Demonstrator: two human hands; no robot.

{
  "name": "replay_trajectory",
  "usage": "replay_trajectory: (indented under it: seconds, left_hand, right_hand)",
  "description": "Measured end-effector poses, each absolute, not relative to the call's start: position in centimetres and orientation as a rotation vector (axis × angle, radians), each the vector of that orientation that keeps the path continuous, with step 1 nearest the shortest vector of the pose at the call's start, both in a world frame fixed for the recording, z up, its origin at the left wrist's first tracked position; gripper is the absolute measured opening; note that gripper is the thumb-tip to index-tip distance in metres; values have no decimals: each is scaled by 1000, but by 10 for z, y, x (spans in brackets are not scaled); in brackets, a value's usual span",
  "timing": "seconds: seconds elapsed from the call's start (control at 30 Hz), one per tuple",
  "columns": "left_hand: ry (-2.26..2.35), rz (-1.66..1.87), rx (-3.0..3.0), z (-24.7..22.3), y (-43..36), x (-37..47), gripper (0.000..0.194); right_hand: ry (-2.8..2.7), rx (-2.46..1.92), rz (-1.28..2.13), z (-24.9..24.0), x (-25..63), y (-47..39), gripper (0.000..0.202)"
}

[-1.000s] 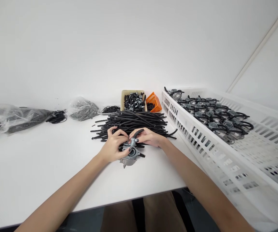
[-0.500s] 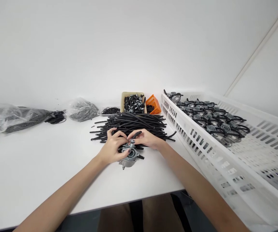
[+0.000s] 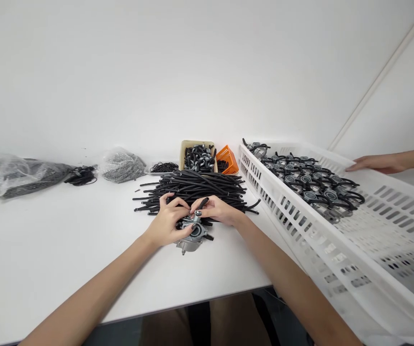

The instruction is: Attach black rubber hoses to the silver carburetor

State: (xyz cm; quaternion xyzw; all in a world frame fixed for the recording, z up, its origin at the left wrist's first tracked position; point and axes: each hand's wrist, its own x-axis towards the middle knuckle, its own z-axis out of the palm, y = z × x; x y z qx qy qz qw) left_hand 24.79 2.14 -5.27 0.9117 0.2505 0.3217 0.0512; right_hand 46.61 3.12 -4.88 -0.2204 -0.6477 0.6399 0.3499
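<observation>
A grey metal carburetor [image 3: 189,244] rests on the white table, its round bore facing me. My left hand [image 3: 169,220] is closed around its left side, with the thumb across the front. At the top of the carburetor, my right hand [image 3: 216,210] pinches a short black rubber hose [image 3: 203,203] that stands up at a slant. The right fingertips partly hide where hose and metal meet. Just behind both hands lies a heap of long black hoses [image 3: 196,187].
On the right, a white crate [image 3: 322,235] holds rows of carburetors [image 3: 311,180]; another person's hand [image 3: 376,163] touches its far rim. Behind the hoses stand a cream bin [image 3: 183,156] of clamped hoses and an orange basket [image 3: 233,161]. Plastic bags [image 3: 120,166] of parts lie left.
Another person's hand has come in from the right onto the crate's far rim. The crate has shifted slightly in view. My hands keep almost the same hold on the carburetor.
</observation>
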Motion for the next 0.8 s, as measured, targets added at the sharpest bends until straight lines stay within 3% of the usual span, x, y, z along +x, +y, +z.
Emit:
replay_trajectory:
  seconds: [0.33, 0.8]
  left_hand:
    - [738, 986, 2780, -52, 22, 250, 20]
    - [745, 1036, 2730, -56, 24, 250, 24]
  right_hand:
    - [-1595, -418, 1858, -56, 476, 38, 40]
    - [-1586, -596, 1669, -62, 467, 33, 41]
